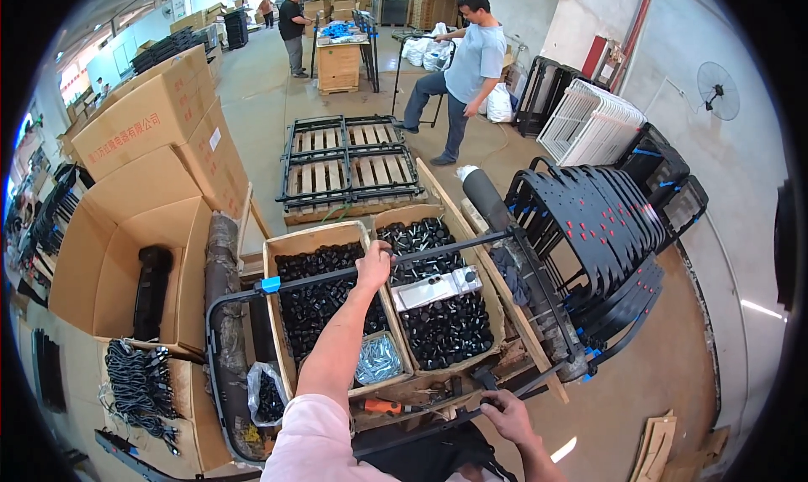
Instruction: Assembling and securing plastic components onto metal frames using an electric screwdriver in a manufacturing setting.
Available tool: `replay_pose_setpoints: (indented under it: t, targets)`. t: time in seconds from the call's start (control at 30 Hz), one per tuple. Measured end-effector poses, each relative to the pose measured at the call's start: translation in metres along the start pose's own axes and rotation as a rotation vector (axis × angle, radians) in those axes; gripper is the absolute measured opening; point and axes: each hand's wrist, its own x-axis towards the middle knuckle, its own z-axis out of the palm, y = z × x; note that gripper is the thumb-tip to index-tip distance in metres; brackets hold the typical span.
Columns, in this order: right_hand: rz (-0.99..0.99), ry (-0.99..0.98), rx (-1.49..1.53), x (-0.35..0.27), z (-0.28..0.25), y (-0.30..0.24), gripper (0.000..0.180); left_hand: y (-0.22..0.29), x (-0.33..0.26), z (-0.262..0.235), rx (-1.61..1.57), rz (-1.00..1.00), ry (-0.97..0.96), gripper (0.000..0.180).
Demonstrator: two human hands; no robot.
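A large black metal frame (337, 276) lies across the open boxes before me, a blue clip (270, 285) on its far left corner. My left hand (374, 265) reaches over the boxes and is closed around the frame's far bar. Close to the frame's near bar, my right hand (508, 416) has its fingers curled around a dark hammer-shaped tool (486, 378), partly hidden by the fingers. Beneath the frame, the left box (271, 314) and the right box (498, 314) hold many small black parts. A silvery metal block (433, 290) lies across the right box.
A small box of silver screws (379, 360) and an orange-handled tool (385, 406) are near me. At left stand cartons (143, 137) and bundled black cables (143, 389). Black panels (589, 213) are stacked right. Ahead, frames lie on a pallet (349, 166); a person (471, 69) stands beyond.
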Motion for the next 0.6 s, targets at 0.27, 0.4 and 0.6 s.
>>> replay_pose_setpoints:
  t: [0.27,0.4,0.6]
  targets:
    - [0.004,-0.052,-0.048,0.003,-0.003,-0.012,0.035,0.005,-0.003,-0.01,0.095,0.255,0.054,0.02]
    - [0.017,-0.062,-0.056,0.003,-0.004,-0.01,0.036,0.02,-0.006,-0.019,0.257,0.262,-0.029,0.019]
    - [0.017,-0.118,-0.121,0.004,-0.004,-0.031,0.037,0.028,-0.001,-0.032,0.319,0.111,-0.139,0.022]
